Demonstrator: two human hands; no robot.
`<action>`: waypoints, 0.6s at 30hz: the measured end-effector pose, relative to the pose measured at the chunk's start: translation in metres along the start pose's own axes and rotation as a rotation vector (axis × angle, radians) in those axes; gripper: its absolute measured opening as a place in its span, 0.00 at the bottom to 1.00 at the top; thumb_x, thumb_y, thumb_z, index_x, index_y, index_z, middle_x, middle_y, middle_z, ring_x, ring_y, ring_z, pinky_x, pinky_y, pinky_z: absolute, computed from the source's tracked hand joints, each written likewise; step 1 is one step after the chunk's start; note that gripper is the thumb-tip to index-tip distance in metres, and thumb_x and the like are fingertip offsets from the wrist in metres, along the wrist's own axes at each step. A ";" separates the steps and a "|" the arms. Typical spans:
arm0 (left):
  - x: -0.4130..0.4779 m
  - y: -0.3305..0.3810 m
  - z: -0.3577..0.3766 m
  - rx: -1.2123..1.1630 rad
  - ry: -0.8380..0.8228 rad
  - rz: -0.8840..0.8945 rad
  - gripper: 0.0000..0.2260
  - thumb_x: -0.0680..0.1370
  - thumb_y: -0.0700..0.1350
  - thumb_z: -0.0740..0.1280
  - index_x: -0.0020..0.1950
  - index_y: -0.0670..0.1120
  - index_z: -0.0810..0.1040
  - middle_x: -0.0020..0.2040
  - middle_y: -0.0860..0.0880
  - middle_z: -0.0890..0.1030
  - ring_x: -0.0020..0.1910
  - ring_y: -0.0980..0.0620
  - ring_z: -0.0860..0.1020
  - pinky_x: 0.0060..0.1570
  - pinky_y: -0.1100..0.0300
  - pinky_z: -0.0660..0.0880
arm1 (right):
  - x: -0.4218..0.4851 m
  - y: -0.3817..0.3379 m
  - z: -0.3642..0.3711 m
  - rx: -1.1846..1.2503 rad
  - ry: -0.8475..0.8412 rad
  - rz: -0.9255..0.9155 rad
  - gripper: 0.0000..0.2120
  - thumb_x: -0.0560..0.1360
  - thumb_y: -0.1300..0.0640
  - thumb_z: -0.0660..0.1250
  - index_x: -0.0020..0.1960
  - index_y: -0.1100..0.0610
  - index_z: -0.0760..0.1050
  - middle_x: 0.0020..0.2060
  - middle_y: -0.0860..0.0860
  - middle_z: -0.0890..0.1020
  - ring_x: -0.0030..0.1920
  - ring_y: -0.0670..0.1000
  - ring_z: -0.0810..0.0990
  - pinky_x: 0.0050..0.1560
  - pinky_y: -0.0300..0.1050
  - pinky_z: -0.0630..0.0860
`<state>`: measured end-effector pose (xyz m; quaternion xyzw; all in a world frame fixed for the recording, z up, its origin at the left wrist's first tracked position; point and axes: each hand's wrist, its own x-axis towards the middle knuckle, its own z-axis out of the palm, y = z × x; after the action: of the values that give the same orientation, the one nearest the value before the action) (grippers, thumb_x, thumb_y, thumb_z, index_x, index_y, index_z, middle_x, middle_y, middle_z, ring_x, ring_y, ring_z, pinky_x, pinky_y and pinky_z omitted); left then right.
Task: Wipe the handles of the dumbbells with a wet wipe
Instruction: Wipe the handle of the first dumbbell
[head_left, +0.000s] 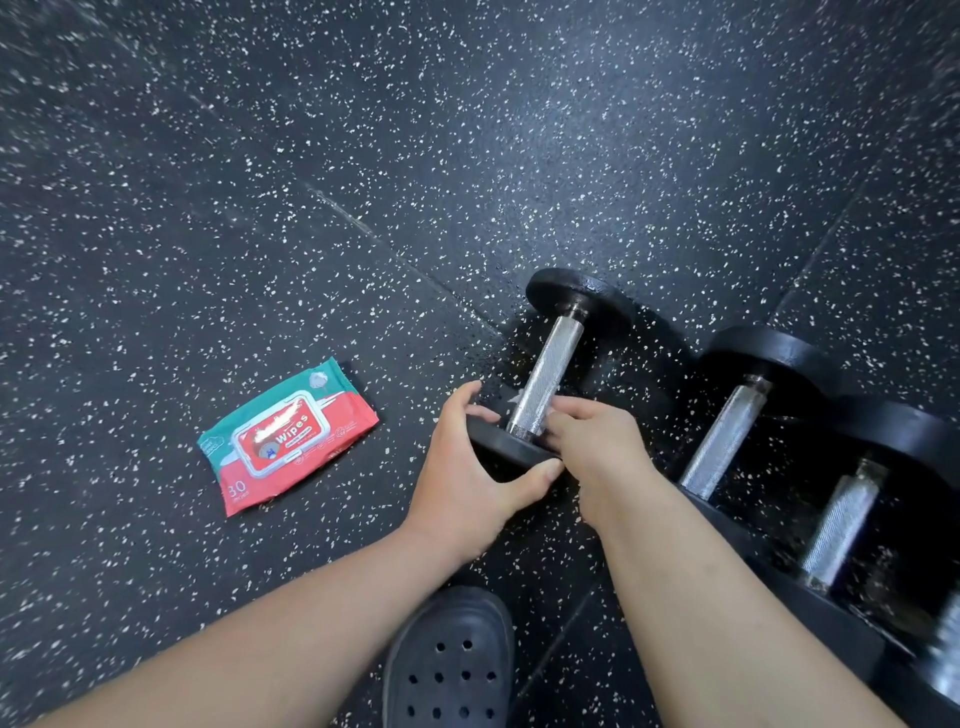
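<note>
On the floor (363, 156), left hand (467, 467) fingers (470, 396) clasp the dumbbell's (584, 296) near plate (511, 451); right hand (597, 447) fingers pinch a wet wipe (518, 398) round its handle (550, 364).

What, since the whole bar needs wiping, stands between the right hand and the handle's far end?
Nothing visible. The right hand holds the wet wipe low on the handle; bare metal runs clear to the far plate.

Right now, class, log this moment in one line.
left hand: grips near plate | right hand: wet wipe on dumbbell handle | wipes pack: on floor
</note>
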<state>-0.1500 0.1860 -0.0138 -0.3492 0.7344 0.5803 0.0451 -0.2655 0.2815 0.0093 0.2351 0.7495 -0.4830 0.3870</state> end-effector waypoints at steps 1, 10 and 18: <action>0.000 0.000 0.000 0.002 0.002 0.002 0.50 0.61 0.69 0.79 0.78 0.62 0.59 0.63 0.62 0.74 0.64 0.61 0.75 0.67 0.60 0.71 | 0.000 -0.001 -0.001 0.021 -0.051 0.016 0.11 0.81 0.64 0.68 0.51 0.54 0.88 0.45 0.50 0.90 0.53 0.53 0.88 0.59 0.51 0.84; 0.001 -0.002 0.000 0.009 -0.005 -0.002 0.50 0.61 0.70 0.78 0.78 0.63 0.59 0.63 0.63 0.74 0.64 0.60 0.75 0.68 0.57 0.72 | -0.015 -0.005 -0.016 -0.089 -0.005 -0.028 0.13 0.75 0.65 0.72 0.40 0.49 0.89 0.46 0.48 0.90 0.52 0.50 0.87 0.62 0.56 0.83; 0.002 -0.002 0.000 -0.012 -0.007 0.006 0.50 0.61 0.69 0.79 0.78 0.61 0.60 0.62 0.62 0.75 0.64 0.60 0.76 0.70 0.55 0.71 | 0.001 -0.013 -0.005 -0.101 -0.289 0.001 0.15 0.82 0.66 0.66 0.54 0.51 0.88 0.48 0.46 0.90 0.57 0.47 0.86 0.62 0.42 0.78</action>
<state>-0.1510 0.1847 -0.0162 -0.3453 0.7316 0.5861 0.0437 -0.2767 0.2802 0.0168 0.1436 0.7093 -0.4732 0.5023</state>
